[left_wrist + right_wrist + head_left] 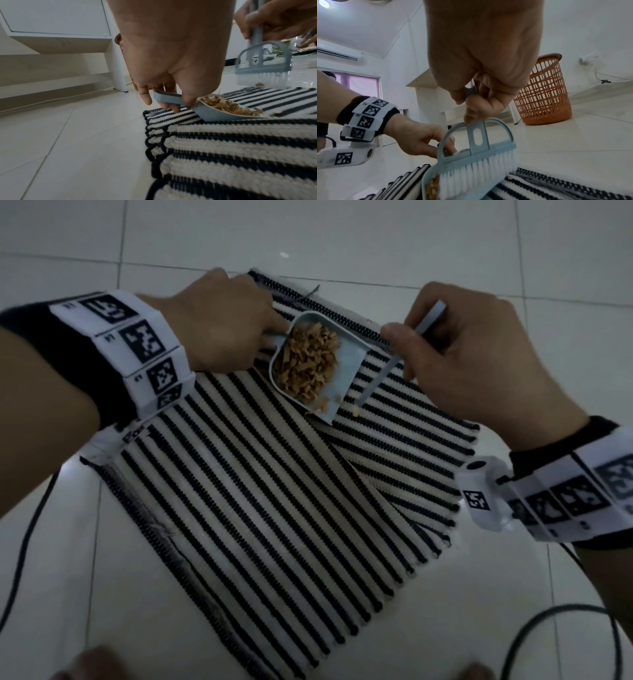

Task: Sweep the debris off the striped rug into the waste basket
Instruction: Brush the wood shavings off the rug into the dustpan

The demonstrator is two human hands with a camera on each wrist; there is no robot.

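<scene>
My left hand (222, 326) grips the full dustpan (317, 364), right (479, 361) the brush (476, 159); tilting would spill debris (306, 359) onto the rug (257, 491).

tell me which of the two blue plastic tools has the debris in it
The blue plastic dustpan gripped by the left hand holds the brown shavings. The blue plastic brush with white bristles in the right hand carries none.
</scene>
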